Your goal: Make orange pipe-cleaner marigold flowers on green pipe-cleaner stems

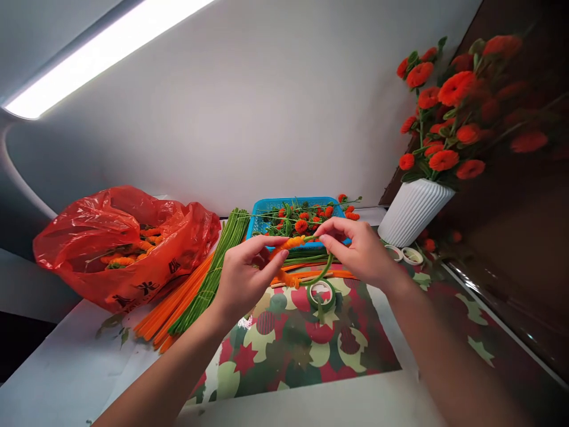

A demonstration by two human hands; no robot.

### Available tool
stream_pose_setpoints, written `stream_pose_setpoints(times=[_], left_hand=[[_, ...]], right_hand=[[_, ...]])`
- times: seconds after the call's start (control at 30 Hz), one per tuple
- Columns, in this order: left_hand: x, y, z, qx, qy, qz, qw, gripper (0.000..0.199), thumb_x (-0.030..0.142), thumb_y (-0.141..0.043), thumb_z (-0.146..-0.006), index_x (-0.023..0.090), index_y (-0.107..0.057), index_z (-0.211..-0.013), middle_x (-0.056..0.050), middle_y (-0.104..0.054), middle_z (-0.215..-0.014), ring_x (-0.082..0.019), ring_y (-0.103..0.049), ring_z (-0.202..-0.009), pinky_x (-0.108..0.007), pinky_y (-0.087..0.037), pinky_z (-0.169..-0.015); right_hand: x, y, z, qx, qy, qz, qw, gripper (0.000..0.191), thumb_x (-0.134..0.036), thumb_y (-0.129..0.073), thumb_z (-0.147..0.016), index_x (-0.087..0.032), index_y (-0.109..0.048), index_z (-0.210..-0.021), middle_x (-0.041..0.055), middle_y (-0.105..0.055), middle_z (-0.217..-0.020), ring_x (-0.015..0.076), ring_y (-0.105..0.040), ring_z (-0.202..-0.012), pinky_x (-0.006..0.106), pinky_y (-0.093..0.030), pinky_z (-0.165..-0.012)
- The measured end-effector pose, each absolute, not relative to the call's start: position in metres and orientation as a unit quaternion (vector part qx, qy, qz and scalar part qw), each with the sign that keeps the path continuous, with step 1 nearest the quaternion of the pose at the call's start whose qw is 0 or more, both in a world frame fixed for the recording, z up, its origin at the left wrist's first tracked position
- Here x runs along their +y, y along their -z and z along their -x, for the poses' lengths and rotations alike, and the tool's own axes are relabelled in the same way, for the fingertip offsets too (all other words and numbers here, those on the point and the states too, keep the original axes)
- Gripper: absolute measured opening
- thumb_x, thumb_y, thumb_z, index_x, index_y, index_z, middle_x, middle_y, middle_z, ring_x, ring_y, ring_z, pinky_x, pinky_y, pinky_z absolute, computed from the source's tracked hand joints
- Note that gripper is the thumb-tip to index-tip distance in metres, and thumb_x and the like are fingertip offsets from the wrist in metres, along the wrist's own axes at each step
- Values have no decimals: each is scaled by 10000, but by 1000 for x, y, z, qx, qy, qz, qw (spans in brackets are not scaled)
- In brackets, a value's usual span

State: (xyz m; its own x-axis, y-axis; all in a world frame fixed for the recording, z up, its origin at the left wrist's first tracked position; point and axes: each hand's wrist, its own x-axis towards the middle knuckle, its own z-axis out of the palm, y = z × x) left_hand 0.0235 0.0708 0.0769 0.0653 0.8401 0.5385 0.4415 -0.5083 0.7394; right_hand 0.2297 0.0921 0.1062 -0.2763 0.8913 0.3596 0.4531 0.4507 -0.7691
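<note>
My left hand (249, 273) pinches a coiled orange pipe cleaner (294, 242) between thumb and forefinger. Opposite it, my right hand (355, 246) has its fingertips closed on the green stem (311, 238) joined to that orange coil. The green part curves down below my right fingertips and meets a lower orange coiled piece (288, 279). Just beneath lies a roll of green tape (322, 295) on the patterned mat (306, 350). Behind both hands is a blue basket (293, 203) with small orange flowers and green stems.
Green pipe cleaners (213, 273) and orange ones (178, 299) lie left, beside a red plastic bag (89, 237) of orange pieces. At right stand a white ribbed vase (413, 210) with orange flowers and tape rolls (412, 256). A lit lamp (106, 53) hangs upper left.
</note>
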Motion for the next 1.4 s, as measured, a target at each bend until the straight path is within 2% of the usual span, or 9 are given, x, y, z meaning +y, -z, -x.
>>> stream_pose_setpoints(times=[0.37, 0.57, 0.77, 0.97, 1.2, 1.4], left_hand=[[72, -79, -21, 466, -515, -690, 204, 145, 262, -645, -838, 157, -711, -912, -43, -689, -785, -94, -607, -528, -198, -500, -441], [72, -80, -22, 442, -499, -718, 203, 139, 240, -609, -860, 167, -709, -923, -55, -683, -824, -128, -648, -682, -199, -538, -518], [70, -79, -21, 433, -488, -723, 228, 145, 248, -598, -870, 181, -716, -922, -54, -669, -844, -143, -659, -738, -203, -559, -539], [70, -79, -24, 465, -525, -659, 270, 296, 292, -707, -792, 175, -702, -1064, -71, -707, -959, -127, -672, -673, -210, -587, -541], [70, -76, -24, 461, -556, -633, 278, 181, 260, -692, -808, 163, -735, -955, -47, -711, -838, -107, -663, -588, -197, -568, -520], [71, -78, -23, 438, -524, -669, 293, 134, 225, -672, -815, 167, -742, -913, -29, -691, -749, -103, -634, -578, -190, -536, -503]], right_hand=[[95, -106, -236, -746, -289, 458, 387, 128, -230, -513, -855, -172, -619, -814, -9, -583, -680, 118, -511, -621, 225, -384, -537], [96, -106, -238, -751, -302, 457, 368, 146, -243, -498, -870, -182, -624, -829, -20, -565, -668, 109, -469, -598, 221, -353, -520], [95, -101, -229, -755, -339, 442, 345, 145, -241, -503, -864, -175, -624, -820, -18, -553, -662, 104, -448, -578, 220, -343, -515], [100, -91, -222, -695, -389, 449, 406, 135, -273, -529, -844, -169, -614, -844, -10, -574, -694, 121, -513, -635, 246, -405, -588], [102, -91, -223, -680, -404, 450, 415, 138, -285, -543, -830, -166, -613, -844, -15, -570, -673, 126, -526, -643, 262, -418, -611], [98, -90, -219, -695, -405, 437, 403, 122, -267, -537, -838, -172, -613, -831, -11, -585, -696, 120, -523, -633, 247, -414, -585]])
